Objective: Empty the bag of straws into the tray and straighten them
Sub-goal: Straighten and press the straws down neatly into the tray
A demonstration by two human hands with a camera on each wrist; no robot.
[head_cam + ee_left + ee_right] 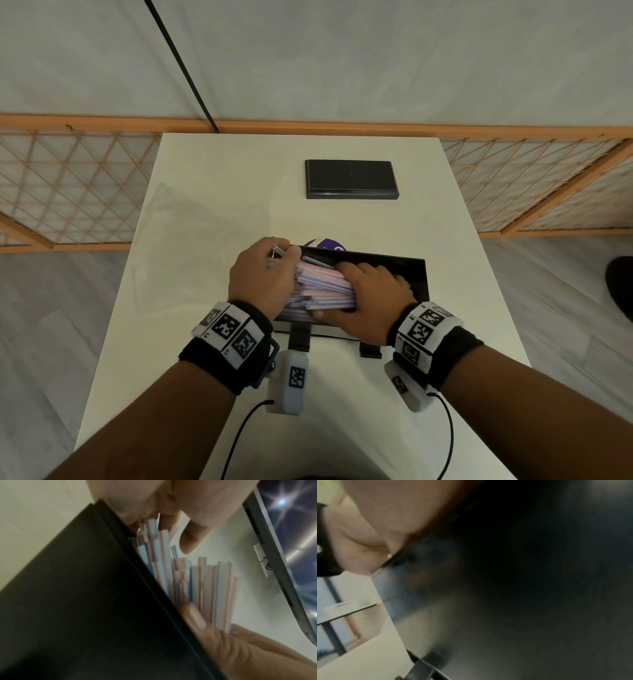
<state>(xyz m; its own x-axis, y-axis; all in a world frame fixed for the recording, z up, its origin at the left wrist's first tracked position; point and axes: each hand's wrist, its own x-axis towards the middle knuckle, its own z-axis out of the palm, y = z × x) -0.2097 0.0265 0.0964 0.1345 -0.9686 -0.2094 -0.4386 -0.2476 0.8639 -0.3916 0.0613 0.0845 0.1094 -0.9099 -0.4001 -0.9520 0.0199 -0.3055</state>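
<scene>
Plastic straws (322, 286): pink, blue and white striped, lying as one bundle in the left part of the tray, long axis running left to right; some ends stand proud of the rest in the left wrist view, so alignment looks unfinished.
Tray (416, 277): black, shallow, on short black feet at the near middle of the table (342, 222); its right part shows bare floor — the bundle is crowded to the left wall.
Left hand (262, 279): fingers curled over the left ends of the straws at the tray's left wall, thumb on the near side; judged to be acting as a stop so the ends can be squared against it.
Right hand (368, 301): laid over the bundle's right end, fingers bent down across the top, thumb along the near side — a clasp that gathers loose straws; the right wrist view is dark and adds nothing.
Bag (191, 219): clear plastic, flat on the table to the left and beyond the tray, well apart from both hands; appears emptied.
Stage: emptying judged done; straightening in hand.
Risk: straws are light and slick — squeezing from one end may fan them out.
Other items: black rectangular slab (352, 179) at the far side; purple round object (325, 244) just behind the tray, mostly hidden.
</scene>
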